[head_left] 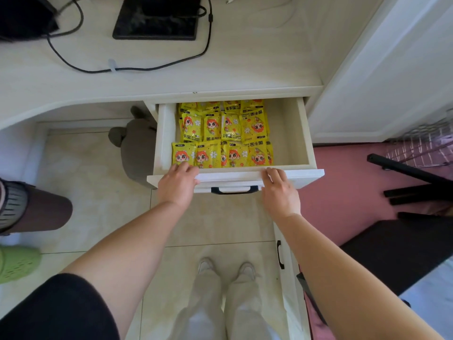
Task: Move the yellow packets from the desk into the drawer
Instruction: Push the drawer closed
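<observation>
The white drawer (286, 133) stands pulled out below the desk top (220, 77). Several yellow packets (220, 136) with a cartoon figure lie in rows across its left and middle part; its right part is bare. My left hand (177, 184) rests on the drawer's front edge at the left, fingers curled over the rim beside the nearest packets. My right hand (279, 190) lies on the same front edge at the right, above the dark handle (234, 190). Neither hand holds a packet. No yellow packet shows on the desk.
On the desk lie a black tablet (157, 20) and a black cable (127, 67). A grey stuffed toy (137, 146) sits under the desk left of the drawer. A lower cabinet door (284, 266) stands below right. A brown bin (36, 207) and black stand legs (411, 177) flank me.
</observation>
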